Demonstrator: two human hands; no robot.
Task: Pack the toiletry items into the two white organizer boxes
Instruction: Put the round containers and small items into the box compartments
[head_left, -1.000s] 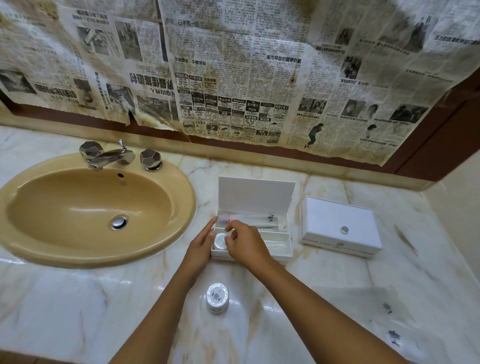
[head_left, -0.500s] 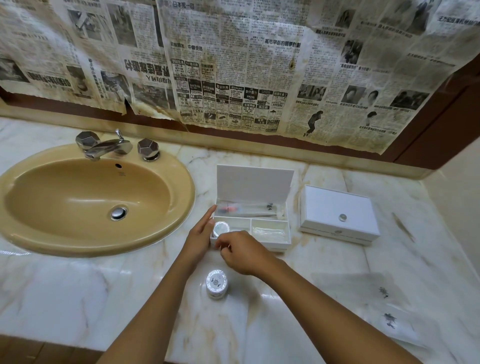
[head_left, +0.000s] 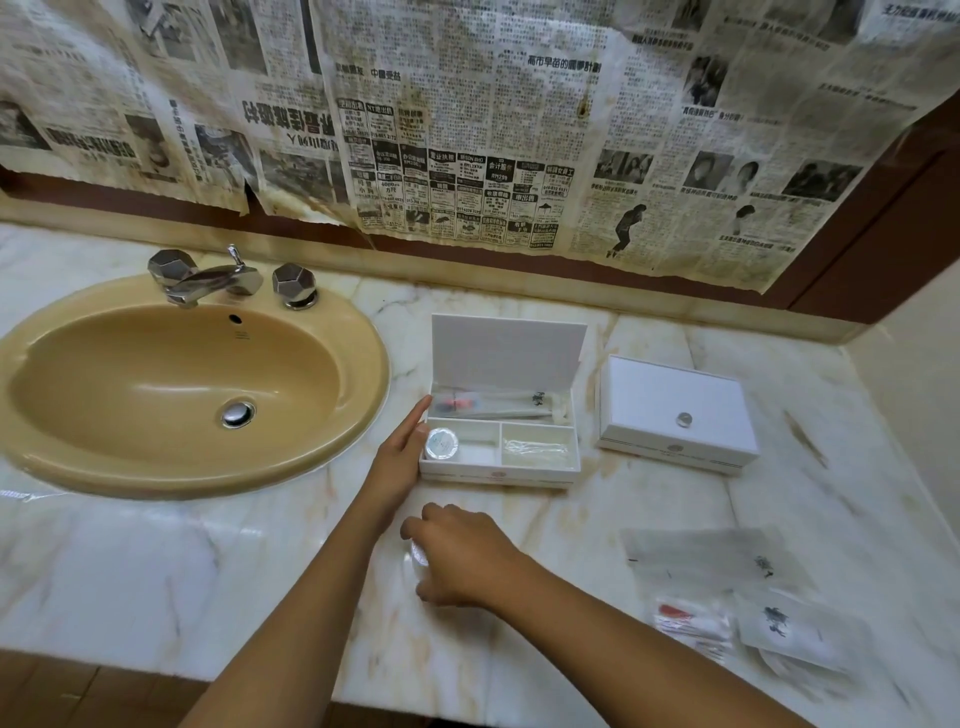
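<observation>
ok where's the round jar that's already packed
In the head view the round jar sits in the front-left compartment of the open white box, right of the sink, with the left hand against the box wall beside it.

You have one camera, on your head, looking forward and down at the marble counter (head_left: 208, 571) from close above.

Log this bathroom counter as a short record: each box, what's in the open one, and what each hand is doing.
open box: white organizer box with raised lid, on the marble counter
back compartment: long clear-wrapped item with a red part
front left compartment: small round white jar
front right compartment: thin clear packet
closed box: white organizer box with shut lid, to the right
left hand: straight fingers against the open box's left side
right hand: curled over a second round jar; grip unclear
loose: clear packets, front right
</observation>
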